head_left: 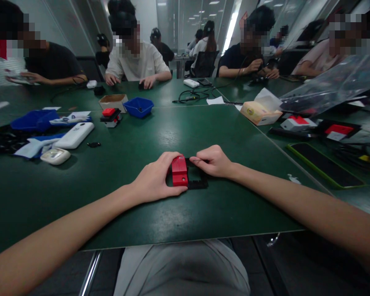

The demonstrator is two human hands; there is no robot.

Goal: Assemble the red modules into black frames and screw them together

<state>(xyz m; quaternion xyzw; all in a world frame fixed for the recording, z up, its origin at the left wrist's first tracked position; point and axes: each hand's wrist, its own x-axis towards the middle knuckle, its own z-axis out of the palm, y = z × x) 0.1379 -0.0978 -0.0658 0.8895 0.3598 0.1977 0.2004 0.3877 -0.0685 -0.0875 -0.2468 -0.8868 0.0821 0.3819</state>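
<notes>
A red block [179,170] lies on the green table, joined to or resting on a black frame [198,184] that extends to its right. My left hand [156,176] grips the red block from the left, thumb at the near edge and fingers over the far edge. At the frame's far right corner, my right hand [214,161] is closed in a pinch. Something thin and dark shows at its fingertips, too small to name.
Blue trays [138,107], a cardboard box [113,102] and a white case [74,135] stand at the left. To the right are a tissue box [260,112] and a green-edged black panel [325,165]. Several people sit across the green table [126,230].
</notes>
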